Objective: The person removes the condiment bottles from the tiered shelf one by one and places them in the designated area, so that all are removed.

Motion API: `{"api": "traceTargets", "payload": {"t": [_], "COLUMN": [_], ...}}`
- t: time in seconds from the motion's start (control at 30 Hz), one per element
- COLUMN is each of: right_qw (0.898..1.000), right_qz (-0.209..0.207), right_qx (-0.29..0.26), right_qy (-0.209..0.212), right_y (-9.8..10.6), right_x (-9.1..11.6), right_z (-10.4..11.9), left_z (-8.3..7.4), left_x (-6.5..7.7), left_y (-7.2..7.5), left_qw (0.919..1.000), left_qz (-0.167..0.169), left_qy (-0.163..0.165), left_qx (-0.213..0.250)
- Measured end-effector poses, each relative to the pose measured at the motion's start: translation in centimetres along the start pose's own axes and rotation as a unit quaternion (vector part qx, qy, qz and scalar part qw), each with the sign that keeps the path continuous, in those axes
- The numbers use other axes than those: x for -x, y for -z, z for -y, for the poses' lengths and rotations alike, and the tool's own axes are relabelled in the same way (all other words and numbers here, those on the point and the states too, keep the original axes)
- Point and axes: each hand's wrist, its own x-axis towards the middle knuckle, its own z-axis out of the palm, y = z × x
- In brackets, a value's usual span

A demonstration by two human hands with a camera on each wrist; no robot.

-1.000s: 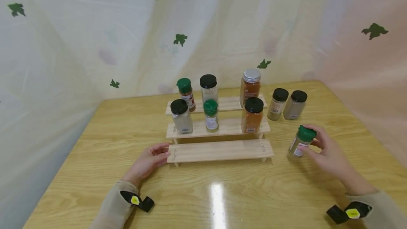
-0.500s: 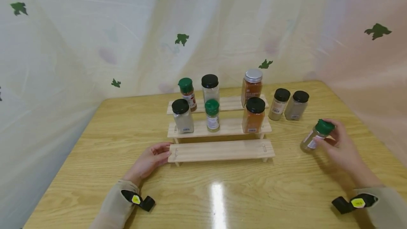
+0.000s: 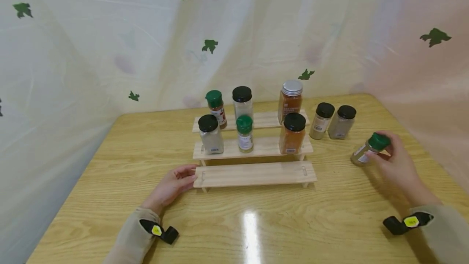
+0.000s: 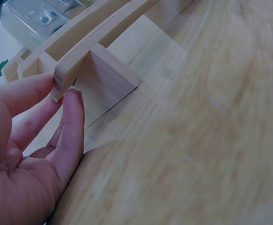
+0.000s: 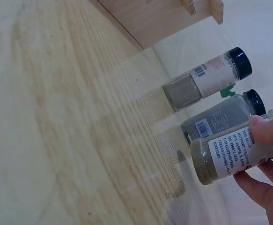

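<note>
My right hand (image 3: 399, 166) grips a green-capped spice jar (image 3: 368, 150) by its upper part, at the right side of the table. The jar is tilted, its cap toward my palm; in the right wrist view its printed label (image 5: 234, 150) faces the camera. My left hand (image 3: 172, 186) pinches the left end of the lowest step of a three-step wooden spice rack (image 3: 253, 174). The left wrist view has thumb and fingers at that board's end (image 4: 63, 77). The lowest step is bare.
On the middle step stand a black-lidded jar (image 3: 211, 137), a green-capped jar (image 3: 245, 139) and an orange jar (image 3: 292, 137). The top step bears three more jars. Two black-lidded jars (image 3: 319, 124) (image 3: 340, 125) stand on the table right of the rack. A patterned cloth (image 3: 165, 52) hangs behind.
My right hand has carried the green-capped jar to the right and slightly farther back, and the jar leans more. My left hand has stayed on the rack.
</note>
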Motion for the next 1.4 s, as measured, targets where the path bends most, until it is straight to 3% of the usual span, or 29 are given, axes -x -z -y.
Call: {"api": "traceTargets", "payload": {"t": [0.4,0.8,1.4], "right_qw": [0.998,0.990,0.991], "right_qz": [-0.039,-0.081,-0.044], "right_qx": [0.047,0.109,0.121], "right_qy": [-0.027,0.029,0.021], "right_y": [-0.4,-0.9,-0.6], "right_x": [-2.3,-4.6,-6.8], "right_z": [-0.5,-1.1,-2.5], "left_z": [-0.2,-0.2,-0.1], "left_x": [0.0,0.1,0.0], "left_y": [0.0,0.0,-0.1], "left_qw": [0.9996,0.9998,1.0000], "left_qz": [-0.011,-0.009,-0.003], "left_qy": [0.017,0.016,0.007], "left_qx": [-0.018,-0.011,0.002]}}
